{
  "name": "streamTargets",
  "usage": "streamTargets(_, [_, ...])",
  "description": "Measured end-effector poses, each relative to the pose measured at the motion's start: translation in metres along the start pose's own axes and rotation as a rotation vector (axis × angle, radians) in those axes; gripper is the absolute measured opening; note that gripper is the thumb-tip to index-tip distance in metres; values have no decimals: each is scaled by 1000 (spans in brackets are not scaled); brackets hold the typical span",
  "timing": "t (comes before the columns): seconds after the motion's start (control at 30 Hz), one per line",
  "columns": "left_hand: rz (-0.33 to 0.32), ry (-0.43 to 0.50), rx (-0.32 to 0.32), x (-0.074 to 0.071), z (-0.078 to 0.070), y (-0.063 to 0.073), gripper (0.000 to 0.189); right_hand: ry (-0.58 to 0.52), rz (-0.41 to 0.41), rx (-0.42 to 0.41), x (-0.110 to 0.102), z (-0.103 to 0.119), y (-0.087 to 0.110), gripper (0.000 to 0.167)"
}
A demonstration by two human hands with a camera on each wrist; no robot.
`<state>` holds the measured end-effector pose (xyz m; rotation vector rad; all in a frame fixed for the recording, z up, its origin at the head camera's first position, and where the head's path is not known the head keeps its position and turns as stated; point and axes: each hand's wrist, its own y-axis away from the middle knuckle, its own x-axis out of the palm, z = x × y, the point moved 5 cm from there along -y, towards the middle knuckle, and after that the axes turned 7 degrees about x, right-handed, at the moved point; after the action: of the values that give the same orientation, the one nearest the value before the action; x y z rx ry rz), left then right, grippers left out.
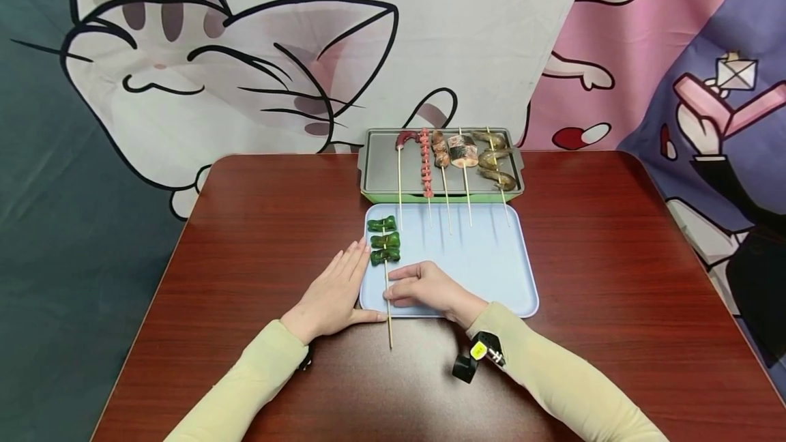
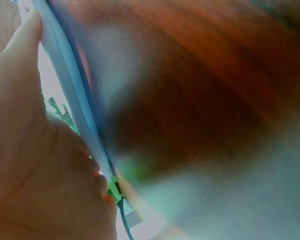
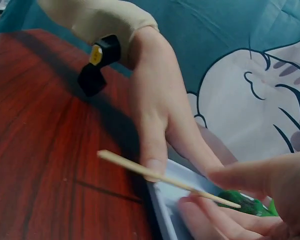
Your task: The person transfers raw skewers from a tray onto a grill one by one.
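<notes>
A green pepper skewer (image 1: 385,241), several dark green pieces on a wooden stick, lies along the left side of a light-blue tray (image 1: 469,261). Its bare stick (image 3: 132,166) sticks out past the near edge. My right hand (image 1: 424,286) pinches this stick below the peppers, between thumb and fingers. Stretched along the tray's left edge is my left hand (image 1: 334,292), fingers straight and thumb pointing to the stick at the near corner. The left wrist view shows that hand (image 2: 45,150) against the tray's rim (image 2: 72,80), with the peppers mostly hidden.
Behind the tray stands a grey grill plate (image 1: 381,172) on a green base. Across it lie several skewers, including shrimp (image 1: 494,159), a fish chunk (image 1: 463,151) and a curled dark-red piece (image 1: 405,138). Their sticks overhang the tray. The brown table (image 1: 270,224) surrounds everything.
</notes>
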<state>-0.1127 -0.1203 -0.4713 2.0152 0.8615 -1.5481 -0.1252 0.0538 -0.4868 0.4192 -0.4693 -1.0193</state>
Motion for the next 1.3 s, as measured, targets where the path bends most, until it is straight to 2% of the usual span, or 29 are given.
streamTargets(0.27, [19,-9,-5,0,0,0,115,-23,2,-29,5,3,10,50])
streamTargets(0.63, [29,-13,-20,1,2,-1,117,-77,10,-41,4,2,20,52])
streamTargets(1.0, [28,2,-26,3,2,1,118,-58,-40,-62,-1,-1,21,51])
streamTargets(1.3, [21,-3,-17,2,2,0,117,-46,-19,-84,1,2,25,53])
